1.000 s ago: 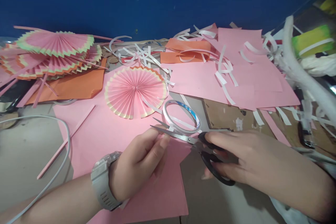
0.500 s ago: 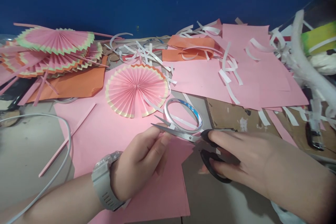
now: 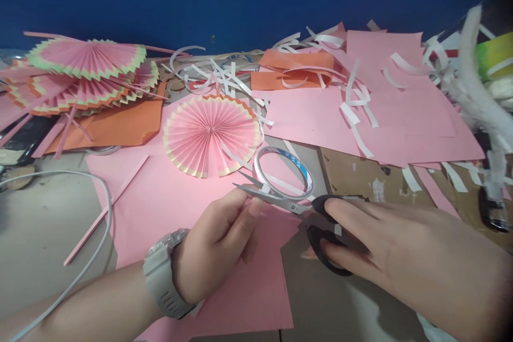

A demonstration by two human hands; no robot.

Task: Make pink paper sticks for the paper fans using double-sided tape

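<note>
Over the pink sheet (image 3: 160, 192), the left hand (image 3: 216, 243) pinches a white strip (image 3: 265, 188); the right hand (image 3: 385, 246) grips scissors (image 3: 295, 207), whose parted blades (image 3: 276, 201), closing this near, could nick fingertips (image 3: 255, 208).

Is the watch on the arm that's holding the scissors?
No, the watch is on the left arm, while the right hand holds the scissors.

On the black-handled scissors (image 3: 294, 207), 2 finger loops (image 3: 315, 242) are being partly covered by the right hand (image 3: 380, 240), whose forearm (image 3: 481, 267) is running out of view. Lettering (image 3: 294, 160) inside the tape roll (image 3: 303, 172) is showing too small to read. At the surface's (image 3: 44, 214) far left corner, stacked pleated paper fans (image 3: 96, 56) are hiding their own count; by the far right corner, a yellow-green object (image 3: 495, 51) is being cut off.
</note>
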